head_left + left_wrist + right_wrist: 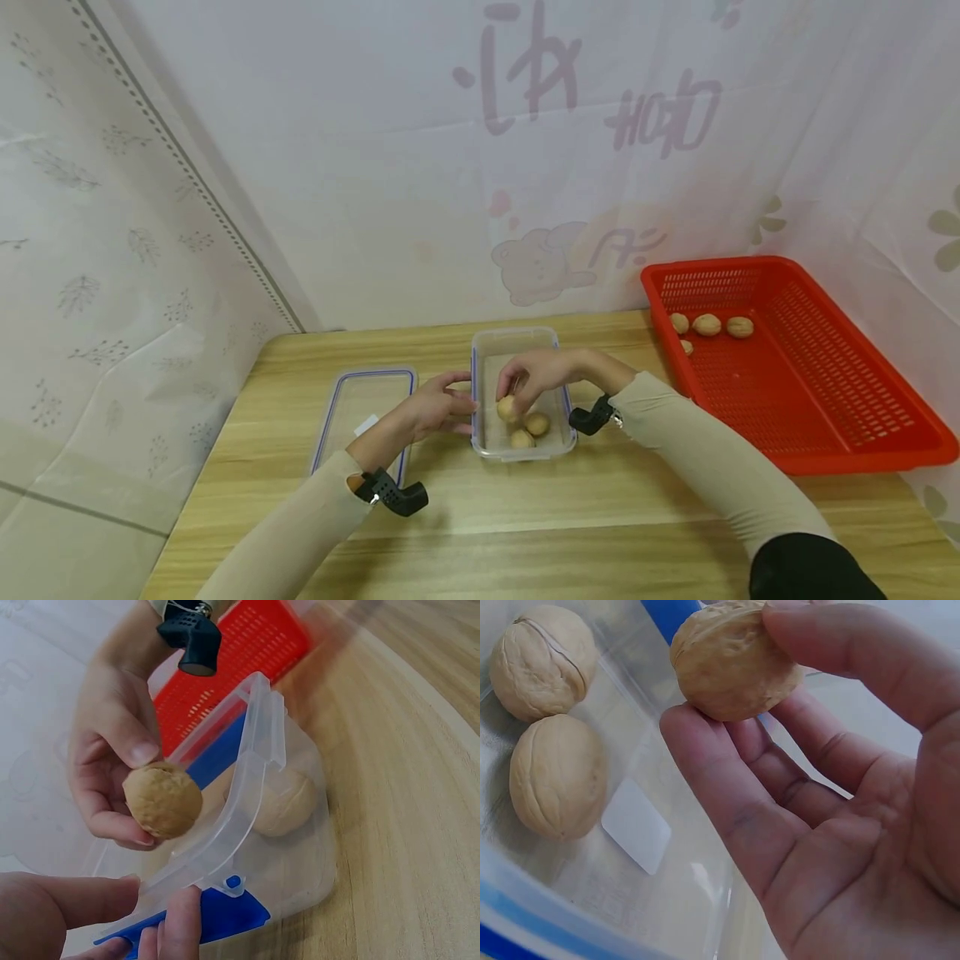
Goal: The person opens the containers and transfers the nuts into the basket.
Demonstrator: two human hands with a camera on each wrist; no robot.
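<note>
In the head view my right hand (538, 375) reaches over a clear plastic container (517, 340) with blue edging. It pinches a walnut (735, 667) between thumb and fingertips, above the container floor in the right wrist view. Two more walnuts (559, 776) lie side by side inside, at the near end. Against the container's left side, by a blue latch (232, 915), the fingers of my left hand (435, 407) touch lightly, fairly straight and spread. The left wrist view has the held walnut (163, 799) near the container's rim.
A clear lid (363, 392) with a blue seal lies on the wooden table (487, 533), partly under my left forearm. To the right stands a red plastic basket (817, 400) with several walnuts (707, 325) in its far left corner. A printed curtain (375, 208) hangs behind.
</note>
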